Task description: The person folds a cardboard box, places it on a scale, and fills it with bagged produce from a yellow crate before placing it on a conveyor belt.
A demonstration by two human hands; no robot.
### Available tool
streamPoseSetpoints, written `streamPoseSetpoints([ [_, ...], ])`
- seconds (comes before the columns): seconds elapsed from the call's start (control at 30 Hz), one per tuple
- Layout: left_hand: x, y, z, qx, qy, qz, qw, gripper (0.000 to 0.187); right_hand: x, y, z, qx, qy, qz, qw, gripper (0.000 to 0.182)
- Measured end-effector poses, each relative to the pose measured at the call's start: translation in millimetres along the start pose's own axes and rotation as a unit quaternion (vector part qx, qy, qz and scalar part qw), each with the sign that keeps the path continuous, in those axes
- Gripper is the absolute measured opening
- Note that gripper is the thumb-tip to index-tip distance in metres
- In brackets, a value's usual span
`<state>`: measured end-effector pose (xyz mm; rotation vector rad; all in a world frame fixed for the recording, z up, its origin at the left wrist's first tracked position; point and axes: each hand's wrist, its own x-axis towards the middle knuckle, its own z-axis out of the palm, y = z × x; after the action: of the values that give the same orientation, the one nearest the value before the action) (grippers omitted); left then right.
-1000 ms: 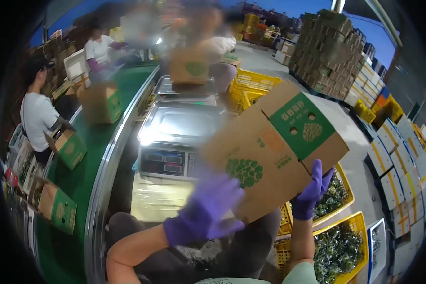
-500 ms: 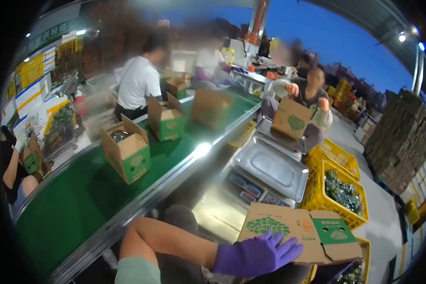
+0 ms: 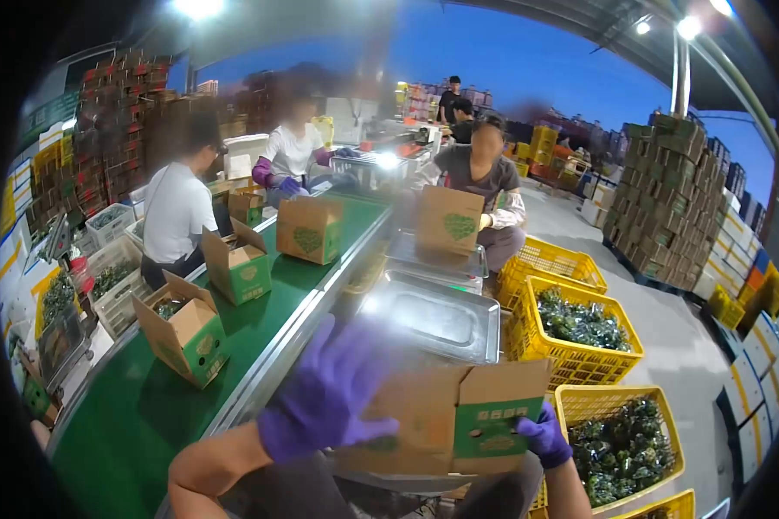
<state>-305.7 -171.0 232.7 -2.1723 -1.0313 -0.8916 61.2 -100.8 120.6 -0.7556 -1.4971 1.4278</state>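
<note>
A brown cardboard box [image 3: 411,413] with a green end panel [image 3: 498,426] lies across my lap. My right hand [image 3: 545,439], in a purple glove, grips the green end, its fingers at a hole in the panel. My left hand [image 3: 329,394], gloved in purple too, is raised at the other end of the box with fingers spread; motion blurs it. Just beyond the box sits a shallow metal tray [image 3: 433,317].
A green conveyor belt [image 3: 117,424] on my left carries several cardboard boxes, among them an open box [image 3: 182,333]. Yellow crates [image 3: 619,400] of dark green packed goods stand on my right. A co-worker [image 3: 485,173] ahead holds a box [image 3: 448,218]; others sit beyond the belt.
My left hand has lifted off the box and spread its fingers. The box is now tilted up, and my right hand has come into view on its green end. The view has turned right.
</note>
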Motion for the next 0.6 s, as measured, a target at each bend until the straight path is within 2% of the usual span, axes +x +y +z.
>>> streamPoseSetpoints([
  [0.03,-1.2,-16.9,1.7,-0.089,-0.115,-0.059,0.988,0.060,2.6,9.4,1.4,0.005,-0.022,-0.011,1.000,0.033],
  [0.07,0.3,-26.5,3.0,-0.175,-0.227,-0.117,0.951,0.057,5.4,16.2,3.4,0.009,-0.046,-0.022,0.999,0.033],
  [0.1,3.8,-28.6,2.1,-0.176,-0.227,-0.117,0.951,0.057,8.2,18.5,9.3,0.016,-0.037,-0.039,0.998,0.033],
  [0.13,7.4,-29.1,3.2,-0.226,-0.378,-0.152,0.885,0.057,8.5,17.3,6.3,0.015,-0.038,-0.038,0.998,0.033],
  [0.17,11.3,-29.7,3.2,-0.268,-0.517,-0.181,0.793,0.057,9.1,15.0,3.5,-0.023,-0.031,-0.010,0.999,0.029],
  [0.2,16.3,-28.4,0.2,-0.267,-0.516,-0.180,0.793,0.057,10.3,11.9,3.3,-0.060,-0.024,0.017,0.998,0.025],
  [0.27,26.4,-19.3,-14.5,-0.266,-0.508,-0.136,0.807,0.051,4.5,2.2,15.1,-0.070,0.009,0.002,0.998,0.031],
  [0.33,34.0,-4.4,-19.7,-0.267,-0.490,-0.104,0.823,0.047,-1.7,-14.9,23.1,-0.074,0.094,-0.013,0.993,0.049],
  [0.37,38.6,2.8,-21.5,-0.249,-0.487,-0.099,0.832,0.045,-3.8,-29.2,35.8,-0.079,0.131,-0.047,0.987,0.052],
  [0.4,41.3,8.2,-18.2,-0.230,-0.483,-0.095,0.839,0.043,-6.3,-33.3,35.0,-0.085,0.124,-0.035,0.988,0.072],
  [0.47,23.8,25.2,5.5,-0.241,-0.466,-0.068,0.849,0.046,-13.8,-19.7,34.0,-0.153,0.197,-0.063,0.966,0.083],
  [0.53,25.2,44.3,9.5,-0.248,-0.533,0.002,0.809,0.053,-27.5,-17.4,33.6,0.002,0.232,-0.034,0.972,0.097],
  [0.57,31.9,53.8,6.1,-0.249,-0.538,0.003,0.805,0.053,-33.8,-21.0,39.5,0.069,0.229,-0.056,0.969,0.099],
  [0.6,38.7,65.5,-0.4,-0.240,-0.565,0.011,0.789,0.056,-32.9,-18.0,43.7,0.074,0.236,-0.046,0.968,0.099],
])
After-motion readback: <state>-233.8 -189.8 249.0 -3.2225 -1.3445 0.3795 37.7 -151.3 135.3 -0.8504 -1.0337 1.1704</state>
